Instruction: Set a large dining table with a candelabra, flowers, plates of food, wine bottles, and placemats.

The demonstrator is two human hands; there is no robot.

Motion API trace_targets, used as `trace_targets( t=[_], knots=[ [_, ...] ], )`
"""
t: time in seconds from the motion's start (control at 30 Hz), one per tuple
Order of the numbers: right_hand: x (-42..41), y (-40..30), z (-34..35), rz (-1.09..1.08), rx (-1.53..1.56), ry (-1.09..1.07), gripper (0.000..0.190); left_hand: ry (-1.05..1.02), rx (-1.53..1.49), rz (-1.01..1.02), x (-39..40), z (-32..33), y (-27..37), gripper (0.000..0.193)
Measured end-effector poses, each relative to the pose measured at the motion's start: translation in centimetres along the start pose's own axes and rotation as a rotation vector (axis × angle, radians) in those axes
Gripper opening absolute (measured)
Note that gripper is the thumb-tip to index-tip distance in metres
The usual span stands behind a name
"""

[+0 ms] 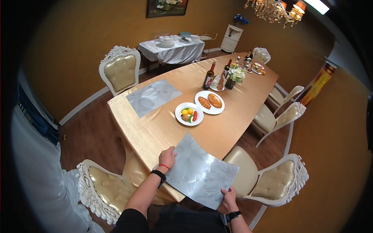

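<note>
Between my two hands is a silver-grey placemat [198,169] with an embossed flower pattern, bowed slightly and shining under the light. My left hand [167,158] grips its left edge, above the near corner of the dining table. On the near right edge, my right hand [229,196] pinches the mat with the thumb on top. The mat hides part of the gold tablecloth [157,128]. Beyond it stands a white plate [188,123] of vegetables, touching or nearly touching a second white plate [217,111] with bread. A matching placemat [154,96] lies flat at the table's far left side.
Wine bottles [208,77], a flower vase [230,83] and folded napkins [216,81] stand farther along the table. Carved chairs flank it, one near left [109,185] and one near right [276,182]. A side table [172,54] with stacked dishes is by the wall.
</note>
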State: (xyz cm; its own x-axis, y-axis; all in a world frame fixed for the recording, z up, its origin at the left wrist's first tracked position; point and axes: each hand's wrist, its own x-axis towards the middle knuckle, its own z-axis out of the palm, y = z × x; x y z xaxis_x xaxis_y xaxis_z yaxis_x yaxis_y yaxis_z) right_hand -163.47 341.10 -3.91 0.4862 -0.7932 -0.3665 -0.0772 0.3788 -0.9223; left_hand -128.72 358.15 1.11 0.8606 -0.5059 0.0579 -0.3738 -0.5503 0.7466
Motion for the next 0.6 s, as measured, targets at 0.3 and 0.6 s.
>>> trace_targets(
  t=[0.3,0.6],
  knots=[
    [9.5,2.0,-0.1,0.457,0.015,-0.118,0.020,-0.128,0.346,-0.157,9.6,-0.5,-3.7,0.011],
    [12.1,2.1,-3.1,0.669,-0.051,-0.167,0.018,-0.007,0.536,-0.062,18.8,-6.0,-9.0,0.011]
  ],
)
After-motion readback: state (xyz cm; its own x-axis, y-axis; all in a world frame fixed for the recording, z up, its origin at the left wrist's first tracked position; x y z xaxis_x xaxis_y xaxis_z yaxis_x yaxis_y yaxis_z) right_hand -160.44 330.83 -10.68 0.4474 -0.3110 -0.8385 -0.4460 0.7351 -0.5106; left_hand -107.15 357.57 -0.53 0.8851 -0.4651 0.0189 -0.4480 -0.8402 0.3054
